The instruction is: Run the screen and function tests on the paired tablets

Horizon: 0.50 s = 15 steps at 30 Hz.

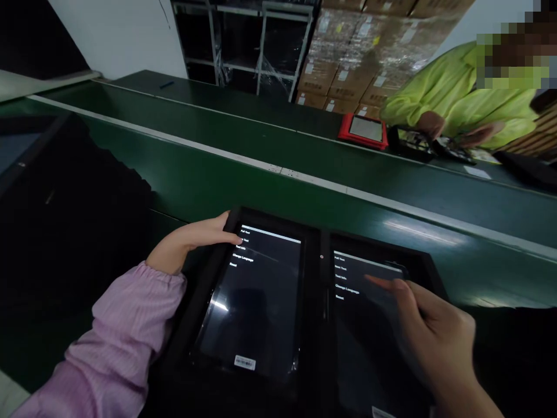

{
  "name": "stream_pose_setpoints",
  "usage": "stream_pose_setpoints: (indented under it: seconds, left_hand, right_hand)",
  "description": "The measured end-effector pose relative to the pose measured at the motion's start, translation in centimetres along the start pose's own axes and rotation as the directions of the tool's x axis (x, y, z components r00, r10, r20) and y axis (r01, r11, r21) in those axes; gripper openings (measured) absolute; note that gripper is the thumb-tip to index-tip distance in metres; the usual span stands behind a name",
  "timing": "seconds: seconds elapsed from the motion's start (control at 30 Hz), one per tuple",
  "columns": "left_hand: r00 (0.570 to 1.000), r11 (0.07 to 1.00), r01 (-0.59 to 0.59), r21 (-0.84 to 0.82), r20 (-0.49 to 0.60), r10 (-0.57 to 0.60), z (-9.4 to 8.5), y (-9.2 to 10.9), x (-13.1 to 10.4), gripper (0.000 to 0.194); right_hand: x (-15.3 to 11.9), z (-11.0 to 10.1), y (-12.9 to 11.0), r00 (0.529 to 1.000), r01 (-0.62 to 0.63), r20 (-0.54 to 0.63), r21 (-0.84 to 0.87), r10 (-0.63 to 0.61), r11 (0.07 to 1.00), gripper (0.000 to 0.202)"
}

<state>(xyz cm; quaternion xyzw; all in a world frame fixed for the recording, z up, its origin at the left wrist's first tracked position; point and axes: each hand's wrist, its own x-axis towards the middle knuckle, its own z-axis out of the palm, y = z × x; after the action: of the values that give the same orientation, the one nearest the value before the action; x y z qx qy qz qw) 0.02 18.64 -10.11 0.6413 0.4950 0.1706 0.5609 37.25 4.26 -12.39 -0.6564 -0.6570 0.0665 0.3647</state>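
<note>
Two tablets lie side by side in a black tray (314, 313), each lit with a short text menu that includes "Test Info", "Change Language" and "Reset". My left hand (198, 239) grips the tray's upper left corner, its thumb reaching over the edge of the left tablet (265, 302). That tablet has a barcode label near its bottom. Over the right tablet (365, 337), my right hand (435, 325) points with its index finger at the menu area, the other fingers curled in. Whether the fingertip touches the glass, I cannot tell.
A dark stack (69, 232) stands at the left. Beyond the green bench's pale rail (278, 170) lies a red-framed device (364, 130). A person in a yellow-green top (452, 93) handles black items at the upper right. Shelving and wrapped cartons (357, 52) stand behind.
</note>
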Motion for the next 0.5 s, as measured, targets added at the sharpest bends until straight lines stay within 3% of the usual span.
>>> stream_pose_setpoints:
  seconds: [0.2, 0.33, 0.5]
  left_hand:
    - [0.999, 0.995, -0.049, 0.089, 0.016, 0.048, -0.1, -0.8, 0.2, 0.094]
    - [1.0, 0.997, -0.015, 0.08, 0.028, 0.013, -0.6, -0.7, 0.3, 0.083]
    - [0.996, 0.992, 0.087, 0.089, -0.037, -0.084, -0.9, -0.3, -0.1, 0.08]
  right_hand:
    - [0.0, 0.1, -0.9, 0.996, -0.093, 0.002, 0.027, 0.093, 0.995, 0.04]
    - [0.4, 0.0, -1.1, 0.999, -0.045, 0.03, 0.041, 0.044, 0.998, 0.04]
    - [0.8, 0.3, -1.1, 0.992, 0.062, 0.108, 0.094, -0.072, 0.994, 0.038]
